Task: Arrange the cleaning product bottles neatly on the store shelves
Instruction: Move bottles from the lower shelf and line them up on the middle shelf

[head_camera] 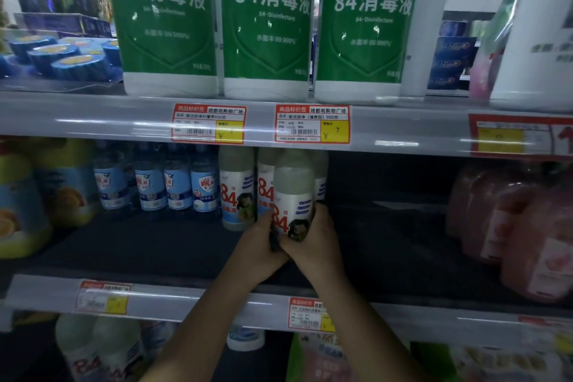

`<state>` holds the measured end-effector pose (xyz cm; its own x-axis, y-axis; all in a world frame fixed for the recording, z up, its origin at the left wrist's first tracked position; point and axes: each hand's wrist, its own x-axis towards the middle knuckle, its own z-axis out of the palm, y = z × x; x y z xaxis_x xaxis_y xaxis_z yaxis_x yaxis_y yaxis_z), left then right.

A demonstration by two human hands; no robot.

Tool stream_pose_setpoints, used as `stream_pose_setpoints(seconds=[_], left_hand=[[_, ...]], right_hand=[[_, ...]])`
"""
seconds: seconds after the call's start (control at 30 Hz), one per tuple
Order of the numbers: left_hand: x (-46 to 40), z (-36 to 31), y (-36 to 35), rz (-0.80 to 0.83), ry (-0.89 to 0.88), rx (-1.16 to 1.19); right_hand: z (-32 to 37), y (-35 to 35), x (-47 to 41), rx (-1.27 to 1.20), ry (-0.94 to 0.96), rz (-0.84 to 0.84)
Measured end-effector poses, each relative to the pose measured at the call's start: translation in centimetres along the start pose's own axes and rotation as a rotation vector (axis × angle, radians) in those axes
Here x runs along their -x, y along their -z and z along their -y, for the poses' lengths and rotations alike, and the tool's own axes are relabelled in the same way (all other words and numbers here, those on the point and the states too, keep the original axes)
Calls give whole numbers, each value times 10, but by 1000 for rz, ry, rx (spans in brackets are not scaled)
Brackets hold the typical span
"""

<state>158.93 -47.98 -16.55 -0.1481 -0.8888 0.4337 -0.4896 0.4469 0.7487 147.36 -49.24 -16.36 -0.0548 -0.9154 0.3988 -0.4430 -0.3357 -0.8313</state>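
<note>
Just both hands' fingers (262, 228) closed round one pale white red-"84" bottle (293, 195) on the dark shelf (155, 245).

Both forearms reach up and forward from the bottom of the view, converging at the wrists. The left hand (259, 240) and right hand (313, 242) meet side by side — fingers curled inward, thumbs near each other — closed together around a bottle (293, 195).
</note>
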Motion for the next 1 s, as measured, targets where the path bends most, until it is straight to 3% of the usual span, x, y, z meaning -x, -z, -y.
stream_pose_setpoints(seconds=[0.4,0.53,0.7,1.0], left_hand=[[1,2,-1,97,-5,36],[1,4,-1,61,-8,-16],[1,3,-2,6,-49,-55],[6,2,-4,-136,-98,-191]], right_hand=[[0,6,2,-168,-65,-55],[1,5,3,-151,-57,-68],[1,6,2,41,-47,-165],[2,6,5,-97,-61,-163]])
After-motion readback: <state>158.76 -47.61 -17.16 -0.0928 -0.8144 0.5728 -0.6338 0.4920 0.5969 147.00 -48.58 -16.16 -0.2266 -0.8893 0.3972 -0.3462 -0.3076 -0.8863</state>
